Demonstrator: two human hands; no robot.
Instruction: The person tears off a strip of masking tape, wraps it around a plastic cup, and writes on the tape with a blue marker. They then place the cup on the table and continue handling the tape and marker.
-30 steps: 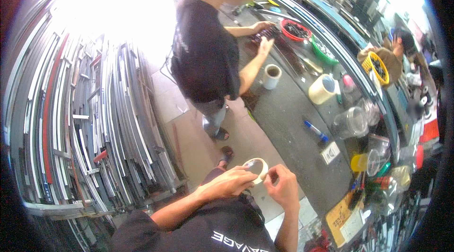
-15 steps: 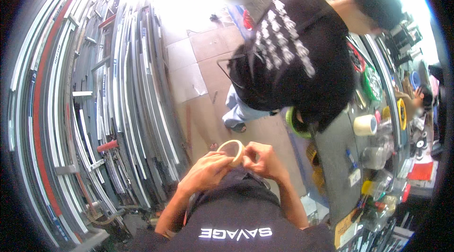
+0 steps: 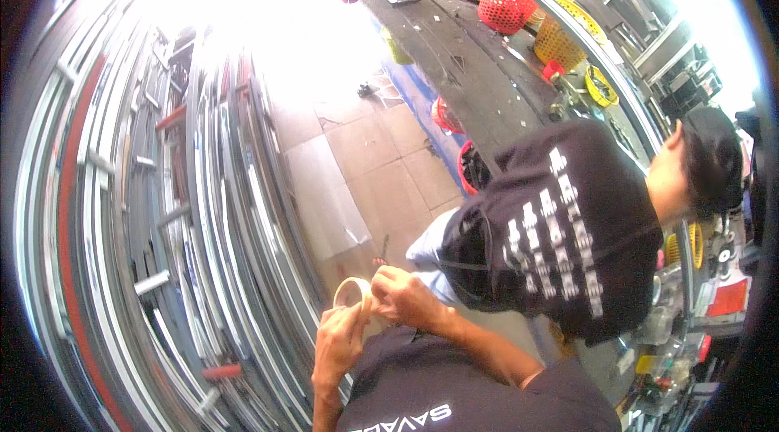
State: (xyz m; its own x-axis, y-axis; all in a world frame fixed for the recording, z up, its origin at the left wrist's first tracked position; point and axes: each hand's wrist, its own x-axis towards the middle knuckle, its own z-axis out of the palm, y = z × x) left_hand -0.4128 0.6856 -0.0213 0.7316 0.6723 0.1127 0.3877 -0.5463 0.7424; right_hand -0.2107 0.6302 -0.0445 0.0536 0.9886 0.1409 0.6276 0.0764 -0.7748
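Note:
In front of my torso, a narrow cream roll of tape is held up with its round opening showing. My left hand is closed around its lower edge. Against the roll's right side, my right hand has its fingers curled into a pinch; whatever lies between those fingertips is hidden.
Long metal and white profiles fill the racks on my left. Close on my right, a person in a black shirt stands at a dark workbench. Red baskets and a yellow basket sit on the bench.
My view has swung, showing more of the bench. The person appears lower and farther right. Both hands, still at the tape roll, appear slightly lower and farther left.

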